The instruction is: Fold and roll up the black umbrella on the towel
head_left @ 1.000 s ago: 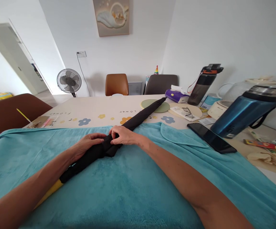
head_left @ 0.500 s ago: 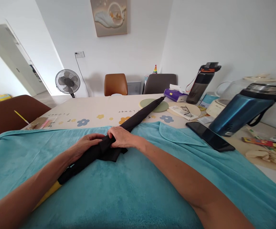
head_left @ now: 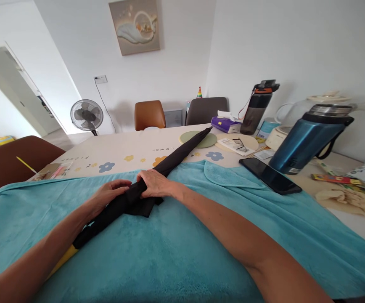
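A folded black umbrella (head_left: 182, 152) lies diagonally across a turquoise towel-like cloth (head_left: 170, 252), its narrow tip pointing away to the right. Its yellow handle (head_left: 63, 260) shows at the near left, partly behind my left forearm. My right hand (head_left: 153, 183) is closed around the middle of the umbrella, fingers curled over the fabric. Just nearer to me, my left hand (head_left: 110, 194) wraps the rolled fabric from the left side, with its thumb hidden. A loose black flap of fabric (head_left: 143, 208) hangs out below my hands onto the cloth.
On the right stand a blue thermos (head_left: 308, 141), a dark water bottle (head_left: 257, 110) and a glass pot (head_left: 321, 110). A black phone (head_left: 269, 176) rests at the cloth's edge. Behind are a purple tissue pack (head_left: 226, 124), glasses (head_left: 239, 145) and a green placemat (head_left: 198, 139). Chairs and a fan (head_left: 87, 115) stand beyond.
The camera view has shifted slightly, so the table items appear a little further left. Both hands keep nearly the same hold on the umbrella.
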Demonstrator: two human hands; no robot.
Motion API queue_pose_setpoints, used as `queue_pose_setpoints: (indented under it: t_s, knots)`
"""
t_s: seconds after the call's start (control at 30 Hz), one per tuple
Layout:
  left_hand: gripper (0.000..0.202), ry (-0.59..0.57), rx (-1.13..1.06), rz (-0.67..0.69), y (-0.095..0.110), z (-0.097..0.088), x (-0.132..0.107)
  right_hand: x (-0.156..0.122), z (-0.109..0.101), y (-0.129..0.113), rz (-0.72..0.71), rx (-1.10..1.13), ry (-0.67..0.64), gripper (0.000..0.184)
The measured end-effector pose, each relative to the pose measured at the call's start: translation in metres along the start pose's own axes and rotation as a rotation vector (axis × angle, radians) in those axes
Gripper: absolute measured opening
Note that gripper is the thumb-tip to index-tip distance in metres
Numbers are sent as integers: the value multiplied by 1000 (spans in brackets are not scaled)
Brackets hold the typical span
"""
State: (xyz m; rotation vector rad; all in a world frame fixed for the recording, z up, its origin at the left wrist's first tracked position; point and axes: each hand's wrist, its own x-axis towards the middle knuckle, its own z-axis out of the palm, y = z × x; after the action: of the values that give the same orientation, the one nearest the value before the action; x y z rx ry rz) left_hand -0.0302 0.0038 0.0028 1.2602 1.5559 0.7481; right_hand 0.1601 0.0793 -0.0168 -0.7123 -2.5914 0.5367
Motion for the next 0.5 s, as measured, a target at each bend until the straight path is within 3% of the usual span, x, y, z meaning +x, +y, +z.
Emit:
queue_pose_setpoints:
  t_s: [0.13,0.3,0.4,0.5]
  knots:
    - [50,79,171,80,6,-6,-9,1,1,3,7,12,5,45]
    - [55,129,391,76,2,-22,-27,3,1,5,6,6,-3,48]
    - [61,213,536,96,-21,-37,-46,3,1,5,-10,12,-9,46]
    - [56,360,670,104,-60,-56,-70,4,2,6,-19,12,-15,42]
